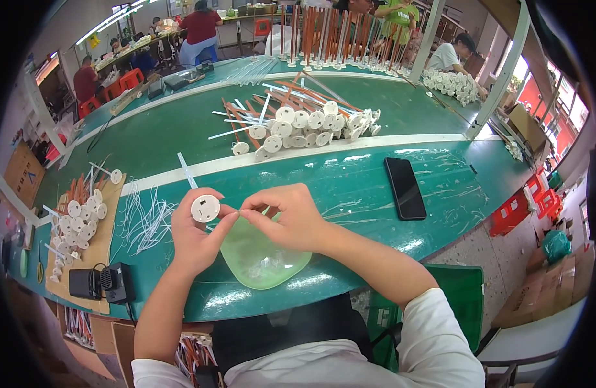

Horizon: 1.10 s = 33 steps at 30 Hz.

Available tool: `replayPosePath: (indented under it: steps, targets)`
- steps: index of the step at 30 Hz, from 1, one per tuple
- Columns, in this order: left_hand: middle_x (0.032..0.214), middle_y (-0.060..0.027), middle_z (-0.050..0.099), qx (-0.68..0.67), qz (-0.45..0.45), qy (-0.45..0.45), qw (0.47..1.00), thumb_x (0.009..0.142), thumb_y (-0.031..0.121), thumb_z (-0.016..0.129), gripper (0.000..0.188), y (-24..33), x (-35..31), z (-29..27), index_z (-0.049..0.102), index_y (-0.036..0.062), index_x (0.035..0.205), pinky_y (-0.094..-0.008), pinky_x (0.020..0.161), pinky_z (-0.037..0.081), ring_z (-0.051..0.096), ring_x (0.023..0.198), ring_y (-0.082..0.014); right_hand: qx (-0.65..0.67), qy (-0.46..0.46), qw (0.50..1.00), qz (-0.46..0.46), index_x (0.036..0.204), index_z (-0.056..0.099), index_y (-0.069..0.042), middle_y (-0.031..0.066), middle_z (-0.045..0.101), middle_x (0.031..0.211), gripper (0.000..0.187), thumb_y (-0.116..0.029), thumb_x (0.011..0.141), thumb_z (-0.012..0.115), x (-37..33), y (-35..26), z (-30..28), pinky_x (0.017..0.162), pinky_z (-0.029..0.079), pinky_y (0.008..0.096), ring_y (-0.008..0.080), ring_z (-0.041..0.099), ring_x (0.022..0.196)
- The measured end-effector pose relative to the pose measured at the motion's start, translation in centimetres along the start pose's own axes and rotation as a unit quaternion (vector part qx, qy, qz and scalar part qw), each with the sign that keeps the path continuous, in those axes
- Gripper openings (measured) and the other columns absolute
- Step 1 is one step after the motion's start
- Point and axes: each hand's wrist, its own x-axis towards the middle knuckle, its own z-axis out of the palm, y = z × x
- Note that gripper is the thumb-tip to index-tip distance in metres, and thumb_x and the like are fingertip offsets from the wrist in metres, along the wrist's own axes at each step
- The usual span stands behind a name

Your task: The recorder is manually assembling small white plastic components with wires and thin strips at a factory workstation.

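My left hand (pixel 198 229) is closed on a white round disc (pixel 205 209) with small slots in its face. A pale translucent strip (pixel 186 169) rises behind that hand and appears to join the disc. My right hand (pixel 286 216) is pinched, its thumb and forefinger meeting the tip of my left thumb. Whatever lies between those fingertips is too small to make out. Below both hands sits a light green translucent bowl (pixel 262 270) on the green table. Thin white wires (pixel 144 223) lie in a loose bundle left of my left hand.
White discs on brown and clear strips (pixel 298 123) are piled on the conveyor belt (pixel 427 110) ahead. More lie on cardboard (pixel 107 249) at left, near a black radio-like device (pixel 117 282). A black phone (pixel 405 189) rests at right. People work farther back.
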Motion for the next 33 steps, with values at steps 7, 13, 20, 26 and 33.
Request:
replayPosePath:
  steps: [7, 13, 20, 26, 33]
  targets:
    - [0.089, -0.0052, 0.068, 0.038, 0.013, -0.012, 0.999, 0.082, -0.006, 0.076, 0.038, -0.5, -0.2, -0.3, 0.054, 0.0037, 0.112, -0.0256, 0.077, 0.050, 0.068, 0.086, -0.0116, -0.020, -0.013, 1.000, -0.011, 0.093, 0.075, -0.002, 0.0100, 0.075, 0.083, 0.011, -0.011, 0.089, 0.072, 0.0, 0.4, 0.2, 0.062, 0.058, 0.0288, 0.0180, 0.072, 0.071]
    - [0.090, -0.0051, 0.069, 0.076, 0.020, -0.012, 0.997, 0.081, -0.005, 0.076, 0.038, -0.5, -0.1, -0.6, 0.054, 0.0038, 0.112, -0.0265, 0.080, 0.050, 0.067, 0.085, -0.0111, -0.029, -0.008, 0.998, -0.050, 0.090, 0.073, -0.002, 0.0121, 0.072, 0.079, 0.008, -0.009, 0.087, 0.070, 0.0, 0.6, 0.4, 0.059, 0.055, 0.0321, 0.0236, 0.069, 0.064]
    - [0.112, -0.0161, 0.070, 0.074, 0.107, 0.003, 0.991, 0.090, 0.004, 0.068, 0.040, -0.9, 0.0, 0.2, 0.053, -0.0004, 0.127, -0.0287, 0.079, 0.052, 0.067, 0.093, -0.0159, -0.092, 0.031, 0.989, -0.114, 0.092, 0.072, -0.002, 0.0129, 0.071, 0.078, 0.007, -0.004, 0.086, 0.069, -0.1, 0.4, 0.0, 0.058, 0.055, 0.0334, 0.0263, 0.069, 0.065]
    - [0.140, -0.0237, 0.055, -0.014, 0.073, -0.020, 0.997, 0.105, 0.020, 0.043, 0.057, -0.5, 0.0, 0.5, 0.027, -0.0031, 0.154, -0.0322, 0.082, 0.053, 0.065, 0.109, -0.0233, -0.092, 0.071, 0.980, -0.163, 0.093, 0.070, 0.000, 0.0132, 0.071, 0.080, 0.009, 0.001, 0.084, 0.068, -0.1, 0.6, 0.3, 0.059, 0.055, 0.0351, 0.0300, 0.070, 0.067]
    - [0.141, -0.0212, 0.056, -0.013, 0.042, -0.059, 0.997, 0.103, 0.009, 0.048, 0.051, -0.2, -0.4, 0.5, 0.036, 0.0020, 0.152, -0.0314, 0.086, 0.052, 0.065, 0.111, -0.0221, -0.111, 0.103, 0.971, -0.186, 0.092, 0.070, 0.000, 0.0129, 0.072, 0.082, 0.011, 0.003, 0.081, 0.070, -0.2, 0.3, 0.6, 0.060, 0.056, 0.0344, 0.0294, 0.071, 0.069]
